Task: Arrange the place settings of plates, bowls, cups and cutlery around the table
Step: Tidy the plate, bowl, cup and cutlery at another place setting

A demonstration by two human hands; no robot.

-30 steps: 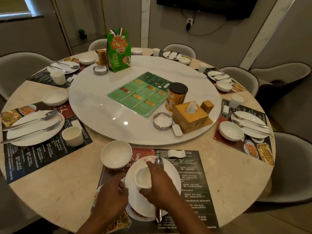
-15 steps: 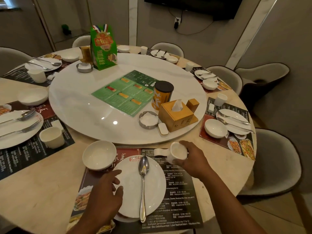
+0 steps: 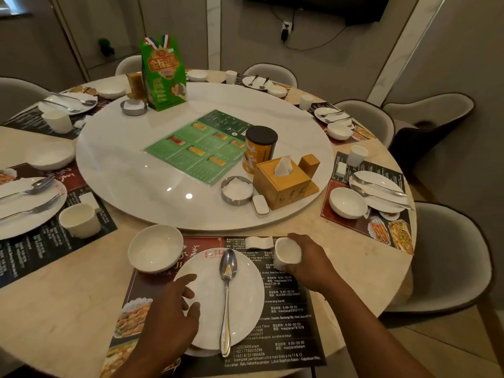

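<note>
I've got the small white ceramic cup [image 3: 287, 253] tilted at the far right corner of the dark printed placemat [image 3: 286, 309], my right hand [image 3: 308, 261] curling its fingers round it. My left hand [image 3: 170, 315] rests spread fingers on the left rim of the round white plate [image 3: 245, 290].

The white turntable [image 3: 122, 170] carries a green menu [image 3: 196, 148], orange canister [image 3: 259, 151], wooden tissue box [image 3: 283, 186] and tall green bag [image 3: 163, 75].

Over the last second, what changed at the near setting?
The right hand carried the cup off the plate, away and rightward, to beside the white rest; it still grips it. The left hand stays at the plate's left rim; spoon and bowl unmoved.
</note>
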